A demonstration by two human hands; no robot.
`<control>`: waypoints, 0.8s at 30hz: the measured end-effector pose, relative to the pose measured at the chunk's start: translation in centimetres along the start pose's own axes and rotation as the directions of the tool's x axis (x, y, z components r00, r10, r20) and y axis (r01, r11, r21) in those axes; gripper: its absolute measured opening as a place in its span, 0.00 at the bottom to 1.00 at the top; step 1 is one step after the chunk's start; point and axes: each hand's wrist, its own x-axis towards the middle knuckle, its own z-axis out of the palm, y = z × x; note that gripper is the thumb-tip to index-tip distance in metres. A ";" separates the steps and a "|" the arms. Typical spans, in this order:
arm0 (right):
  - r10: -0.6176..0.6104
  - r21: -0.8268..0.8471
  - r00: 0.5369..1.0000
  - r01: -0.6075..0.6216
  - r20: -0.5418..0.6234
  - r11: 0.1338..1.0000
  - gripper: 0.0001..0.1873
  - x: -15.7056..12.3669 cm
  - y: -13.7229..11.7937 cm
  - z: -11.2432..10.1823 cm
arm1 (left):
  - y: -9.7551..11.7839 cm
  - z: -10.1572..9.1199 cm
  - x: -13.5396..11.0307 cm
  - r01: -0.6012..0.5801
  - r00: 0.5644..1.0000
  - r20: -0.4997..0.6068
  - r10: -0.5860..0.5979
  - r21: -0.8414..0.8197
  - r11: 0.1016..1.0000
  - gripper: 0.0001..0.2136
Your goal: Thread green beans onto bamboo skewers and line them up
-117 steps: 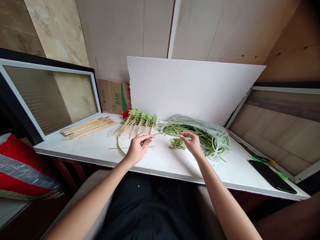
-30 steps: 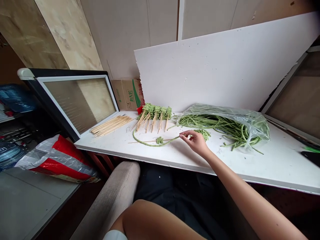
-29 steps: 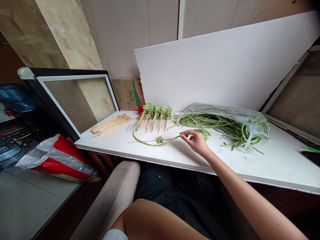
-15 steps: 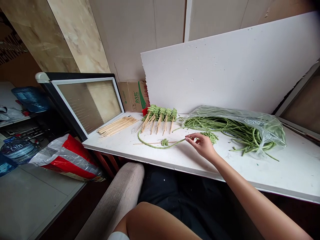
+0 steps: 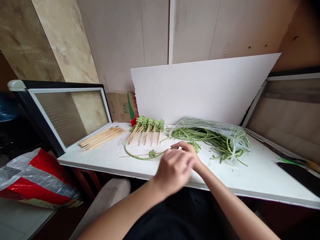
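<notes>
My right hand [image 5: 188, 149] rests on the white tabletop [image 5: 250, 173], fingertips pinched on the end of a long green bean [image 5: 135, 156] that curves away to the left. A thin skewer threaded with a few bean pieces [image 5: 152, 153] lies across that bean. My left hand [image 5: 173, 170] hovers over the table's front edge, just in front of my right hand and partly covering it. It is smeared by motion, so its fingers are unclear. A small heap of cut bean pieces [image 5: 195, 145] lies just behind my right hand.
A clear bag of long beans [image 5: 217, 135] lies right of centre. Finished bean skewers [image 5: 147, 125] and a pile of bare skewers [image 5: 100, 138] sit at the back left. A dark phone [image 5: 301, 174] lies far right. A glass-lidded freezer [image 5: 67, 113] and a red-and-clear bag [image 5: 37, 176] stand left.
My left hand, out of view half a second ago, has come up over the table's front edge beside my right hand. The view swung back right. The bean and skewer stay put.
</notes>
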 end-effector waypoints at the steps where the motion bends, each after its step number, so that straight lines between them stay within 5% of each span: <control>1: -0.011 0.009 1.000 0.011 0.001 1.000 0.09 0.0 -0.5 -0.1 | -2.6 0.2 -0.5 0.108 0.994 -0.010 -0.108 0.024 0.994 0.07; 4: 0.008 0.051 1.000 -0.007 -0.021 0.999 0.08 0.1 -1.7 -0.2 | -9.2 0.1 -2.5 0.312 0.948 0.030 -0.316 0.095 0.945 0.17; 7: 0.039 0.091 0.999 -0.036 -0.030 0.995 0.09 -0.1 -2.5 0.1 | -12.1 -0.9 -3.9 0.373 0.909 0.202 -0.366 0.002 0.928 0.22; 13: 0.087 0.213 0.996 -0.085 0.003 0.973 0.11 -0.3 -4.0 1.1 | -11.5 -2.8 -3.6 0.453 0.858 0.400 -0.324 -0.288 0.844 0.12; 18: -0.056 0.076 0.997 0.051 0.061 0.996 0.08 -0.2 -5.7 0.8 | -11.7 -2.6 -3.7 0.309 0.932 0.268 -0.245 -0.230 0.923 0.11; 24: -0.172 -0.021 0.983 0.174 0.070 0.984 0.03 -0.3 -5.9 0.8 | -11.8 -1.8 -4.3 0.187 0.970 0.175 -0.167 -0.107 0.976 0.09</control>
